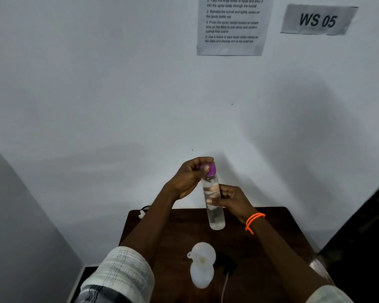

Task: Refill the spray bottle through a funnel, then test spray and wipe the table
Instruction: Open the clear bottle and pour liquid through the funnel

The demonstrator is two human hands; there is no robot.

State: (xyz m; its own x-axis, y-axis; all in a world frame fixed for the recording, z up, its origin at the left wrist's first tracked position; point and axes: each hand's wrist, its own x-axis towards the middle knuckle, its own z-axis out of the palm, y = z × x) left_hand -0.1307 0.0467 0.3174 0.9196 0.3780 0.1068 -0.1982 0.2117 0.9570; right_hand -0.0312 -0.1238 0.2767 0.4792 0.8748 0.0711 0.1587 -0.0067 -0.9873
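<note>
a: where's the clear bottle (213,204)?
b: upright above the table (173,232), purple cap (209,169) on, liquid inside.
a: the funnel (202,254)?
b: white, in a white bottle (201,276) on the table.

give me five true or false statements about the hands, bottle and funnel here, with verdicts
1. The left hand grips the purple cap of the clear plastic bottle. True.
2. The right hand rests flat on the dark wooden table. False: it holds the bottle's body.
3. The white plastic funnel sits in the mouth of the white spray bottle. True.
4. The clear bottle is empty. False: liquid shows inside.
5. An orange bracelet is on the left wrist. False: it is on the right wrist.
</note>
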